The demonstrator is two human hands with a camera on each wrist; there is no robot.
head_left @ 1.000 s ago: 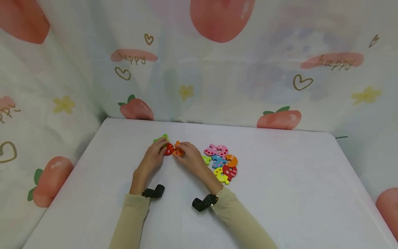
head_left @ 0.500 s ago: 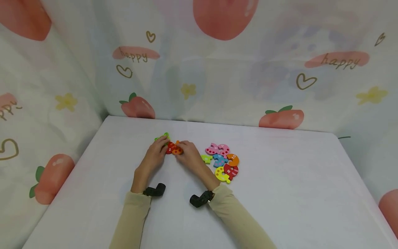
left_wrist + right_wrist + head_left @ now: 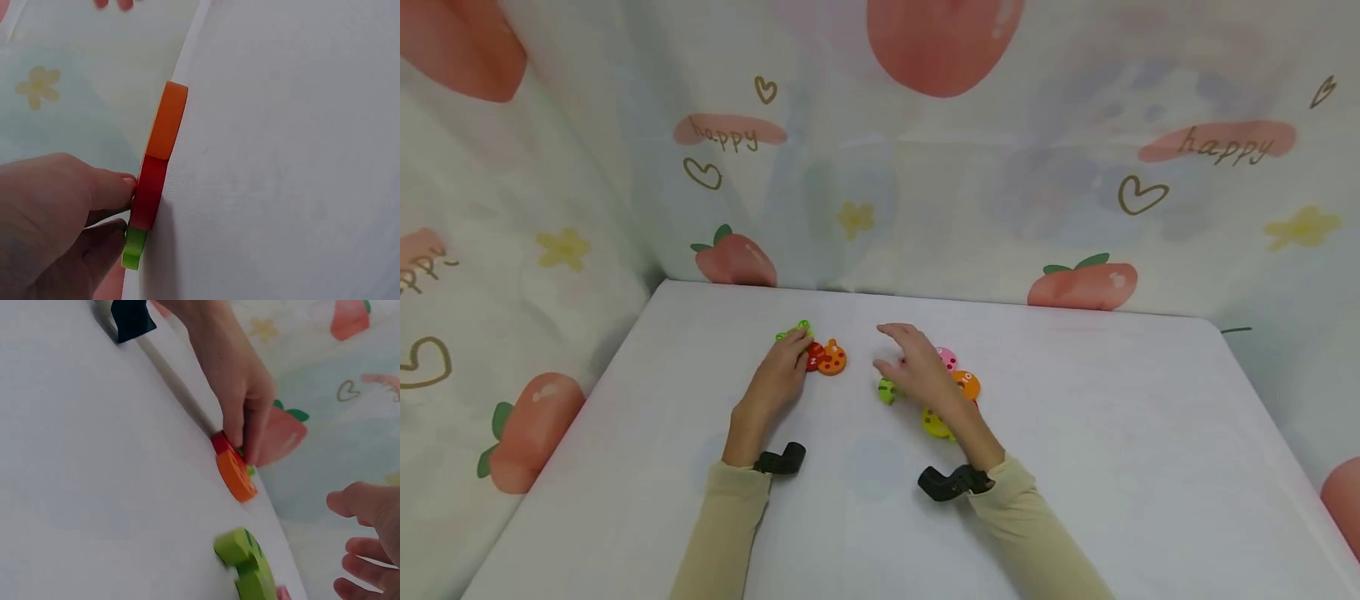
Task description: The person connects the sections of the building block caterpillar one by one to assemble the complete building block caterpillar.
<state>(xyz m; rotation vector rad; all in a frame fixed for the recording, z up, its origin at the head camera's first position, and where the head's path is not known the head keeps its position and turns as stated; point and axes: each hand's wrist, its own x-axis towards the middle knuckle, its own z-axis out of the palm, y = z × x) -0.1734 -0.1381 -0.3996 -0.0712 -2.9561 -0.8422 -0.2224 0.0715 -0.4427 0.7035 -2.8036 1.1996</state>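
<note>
1. Head view: my left hand rests over the left-hand group of flat pieces, fingers reaching across the red piece, marked 2, towards the light green piece at the far end
2. At the left wrist, my thumb tip meets the upper face of the red piece and a fingertip meets the light green piece; I cannot tell whether they pinch or merely press
3. Against the red piece lies the spotted orange piece, so these three touch in a short chain on the white table
4. My right hand holds nothing, its thumb and fingers spread well apart above the other group, near the striped green piece
5. Partly covered by that hand and forearm are the pink piece, the orange piece numbered 10 and the spotted yellow piece
6. Beige sleeves cover my forearms, and behind the table hangs a patterned curtain with peaches, hearts and yellow flowers
</note>
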